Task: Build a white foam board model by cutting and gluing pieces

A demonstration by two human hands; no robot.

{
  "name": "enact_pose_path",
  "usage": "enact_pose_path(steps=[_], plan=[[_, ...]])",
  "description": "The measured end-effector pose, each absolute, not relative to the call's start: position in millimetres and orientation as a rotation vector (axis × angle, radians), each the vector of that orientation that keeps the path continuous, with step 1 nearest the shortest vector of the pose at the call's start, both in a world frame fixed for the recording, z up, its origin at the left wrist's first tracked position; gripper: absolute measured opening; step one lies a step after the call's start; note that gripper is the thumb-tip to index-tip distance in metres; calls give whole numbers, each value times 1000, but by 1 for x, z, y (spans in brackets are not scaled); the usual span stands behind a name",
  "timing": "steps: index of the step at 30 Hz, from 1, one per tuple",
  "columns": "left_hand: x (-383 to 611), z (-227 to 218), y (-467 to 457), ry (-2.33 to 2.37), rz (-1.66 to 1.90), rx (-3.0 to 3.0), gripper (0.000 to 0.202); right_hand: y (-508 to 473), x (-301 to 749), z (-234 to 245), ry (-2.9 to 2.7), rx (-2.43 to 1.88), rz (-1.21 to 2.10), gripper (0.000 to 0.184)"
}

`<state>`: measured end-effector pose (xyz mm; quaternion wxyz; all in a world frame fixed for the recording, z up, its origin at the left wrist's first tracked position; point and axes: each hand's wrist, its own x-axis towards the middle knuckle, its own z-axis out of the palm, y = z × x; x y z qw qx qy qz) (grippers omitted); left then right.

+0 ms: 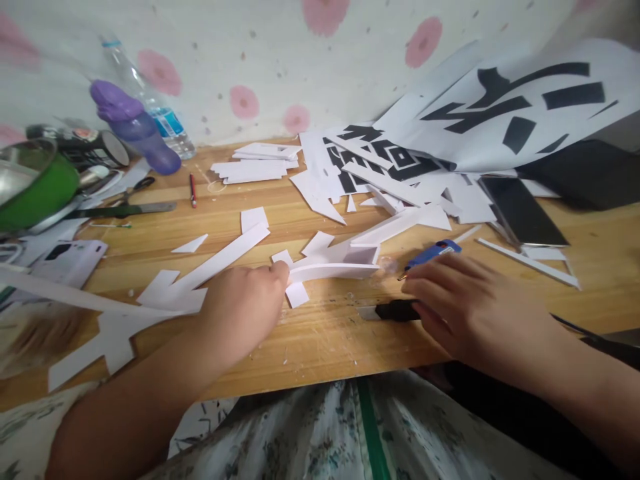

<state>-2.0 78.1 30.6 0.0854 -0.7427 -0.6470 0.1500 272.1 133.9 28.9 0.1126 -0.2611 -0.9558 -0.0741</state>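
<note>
My left hand (pixel 245 310) is closed on the end of a curved white foam-board strip (pixel 335 270) that stands on edge on the wooden table (pixel 320 347). My right hand (pixel 470 310) reaches over a black utility knife (pixel 395 311) lying near the front edge, its fingers bent and touching the handle. A blue glue gun (pixel 433 252) lies just beyond that hand. White arrow-shaped foam cut-outs (pixel 200 273) lie to the left of the strip.
Printed black-and-white sheets (pixel 505 107) and white offcuts pile at the back right beside a dark phone (pixel 523 212). At the left stand a green bowl (pixel 35 190), a purple-capped bottle (pixel 135 127), scissors (pixel 135 189), a red pen (pixel 193 190) and a white phone (pixel 67 260).
</note>
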Motion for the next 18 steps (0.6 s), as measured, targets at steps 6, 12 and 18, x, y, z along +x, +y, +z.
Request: enact_pose_path(steps=[6,12,18], plan=[[-1,31,79,-1942,435,-2228,26,122,277,18,-2972,-732,-301,15],[0,33,78,-1962,409,-2234,26,113,274,36,-2785,-756,271,13],[-1,33,78,-1994,354,-2278,28,86,276,41,-1795,-907,1621,12]])
